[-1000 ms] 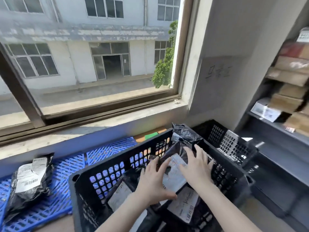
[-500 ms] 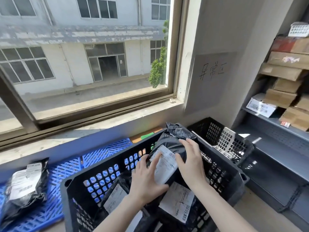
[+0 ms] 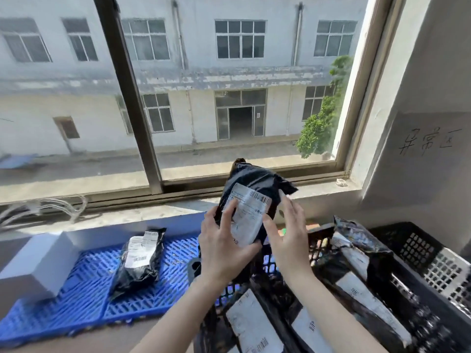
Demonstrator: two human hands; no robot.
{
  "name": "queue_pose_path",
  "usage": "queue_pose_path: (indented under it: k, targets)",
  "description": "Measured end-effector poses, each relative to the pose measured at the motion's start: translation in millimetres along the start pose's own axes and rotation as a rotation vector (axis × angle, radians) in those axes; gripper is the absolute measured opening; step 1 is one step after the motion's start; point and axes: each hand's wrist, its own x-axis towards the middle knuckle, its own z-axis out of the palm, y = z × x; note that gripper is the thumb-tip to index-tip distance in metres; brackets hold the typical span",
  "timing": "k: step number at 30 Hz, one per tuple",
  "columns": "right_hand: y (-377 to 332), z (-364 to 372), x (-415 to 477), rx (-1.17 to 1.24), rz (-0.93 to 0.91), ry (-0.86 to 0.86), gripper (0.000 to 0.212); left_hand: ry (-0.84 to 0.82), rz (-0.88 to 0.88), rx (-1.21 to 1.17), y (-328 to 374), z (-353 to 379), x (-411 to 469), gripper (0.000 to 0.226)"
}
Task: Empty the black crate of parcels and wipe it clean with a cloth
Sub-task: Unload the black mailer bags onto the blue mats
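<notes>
Both my hands hold a black plastic parcel (image 3: 251, 200) with a white shipping label up in front of the window, above the left end of the black crate (image 3: 319, 238). My left hand (image 3: 224, 248) grips its lower left, thumb on the label. My right hand (image 3: 288, 235) holds its right edge, thumb on the front and fingers up along the side. Several more black labelled parcels (image 3: 356, 253) lie in the crate at the lower right. No cloth is in view.
One black parcel (image 3: 139, 261) lies on the blue plastic pallet (image 3: 84, 291) to the left, beside a pale block (image 3: 33, 266). A second black crate (image 3: 415, 245) holding a white basket (image 3: 448, 273) stands at the right. The window sill and loose cables (image 3: 51, 205) are behind.
Both hands have lifted the parcel up out of the crate and carried it left, toward the window. The camera has swung left and up.
</notes>
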Motion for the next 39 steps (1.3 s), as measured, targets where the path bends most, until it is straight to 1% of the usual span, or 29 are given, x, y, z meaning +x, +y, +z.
queue_pose_path:
  k: [3,6,8,9,11,13,14,15,17,19,21,25,28,31,32,34,39]
  targets:
    - [-15.8,40.3,-2.6,0.083,-0.012,-0.125,0.07,0.064,-0.057,0.02,-31.7,-24.5,3.2,0.094]
    - [-28.2,78.8,-8.7,0.16,-0.002,-0.213,0.073,0.132,-0.157,0.002,-66.2,-43.9,1.1,0.091]
    - [-32.5,105.2,-13.0,0.182,-0.002,-0.246,0.068,0.17,-0.217,-0.006,-90.8,-54.7,-0.3,0.088]
    - [-34.1,118.8,-14.7,0.192,0.009,-0.251,0.062,0.179,-0.242,-0.008,-103.1,-59.4,-0.7,0.087]
    - [-36.1,147.4,-16.9,0.185,0.025,-0.25,0.042,0.192,-0.28,-0.011,-126.5,-68.5,0.7,0.086]
    - [-37.2,177.7,-17.5,0.114,-0.012,-0.255,0.025,0.203,-0.311,-0.022,-148.7,-77.1,5.2,0.084]
    - [-37.7,193.4,-17.2,0.083,-0.028,-0.279,0.023,0.204,-0.329,-0.032,-160.4,-81.3,8.6,0.083]
    - [-38.6,208.5,-16.8,0.061,-0.027,-0.315,0.025,0.202,-0.347,-0.043,-172.8,-85.0,12.0,0.081]
    - [-39.3,238.5,-15.2,0.041,-0.004,-0.381,0.037,0.187,-0.379,-0.063,-201.1,-92.4,19.0,0.079]
    - [-36.2,268.9,-12.4,0.025,0.035,-0.43,0.047,0.151,-0.402,-0.072,-233.0,-98.8,26.5,0.078]
    - [-28.4,299.2,-11.3,0.028,0.111,-0.484,0.051,0.098,-0.439,-0.074,-263.3,-104.8,32.6,0.076]
    - [-7.4,354.6,-14.7,0.107,0.302,-0.571,0.049,0.003,-0.482,-0.074,-316.7,-115.4,37.1,0.072]
    - [18.9,391.4,-19.8,0.146,0.442,-0.586,0.047,-0.094,-0.454,-0.087,-354.0,-123.8,36.3,0.072]
    - [41.0,417.9,-24.7,0.14,0.528,-0.617,0.052,-0.231,-0.45,-0.095,-383.3,-126.4,33.6,0.057]
    - [48.5,424.7,-26.1,0.14,0.548,-0.622,0.053,-0.256,-0.443,-0.099,-391.9,-125.2,32.1,0.055]
    - [60.9,435.4,-28.2,0.14,0.575,-0.623,0.055,-0.29,-0.429,-0.108,-407.7,-119.8,27.6,0.055]
    - [84.4,457.1,-33.1,0.189,0.659,-0.6,0.059,-0.335,-0.483,-0.11,-430.2,-103.5,17.5,0.054]
